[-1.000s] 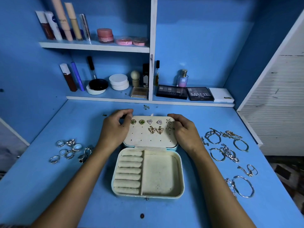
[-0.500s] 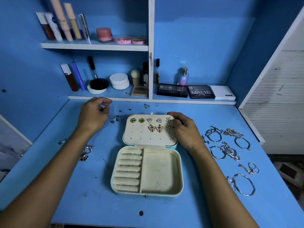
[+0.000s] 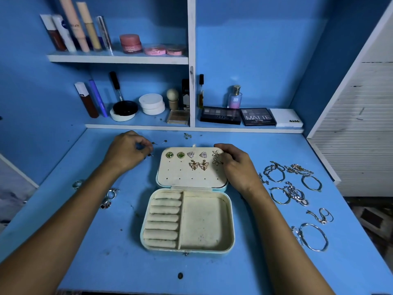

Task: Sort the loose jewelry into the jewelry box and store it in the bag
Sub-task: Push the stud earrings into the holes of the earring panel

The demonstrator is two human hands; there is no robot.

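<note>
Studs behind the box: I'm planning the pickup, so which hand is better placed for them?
Left. The left hand is right beside the studs; the right hand rests on the lid.

- My head view is dim and heavily blue-tinted; the light looks soft and comes from above.
- I see faint shadows under both forearms on the desk (image 3: 110, 252) and a darker band beneath the upper shelf (image 3: 117, 58).
- Wide-angle bending curves the edges, most at the right panel.
- The centre is sharp; the corners go soft.
</note>
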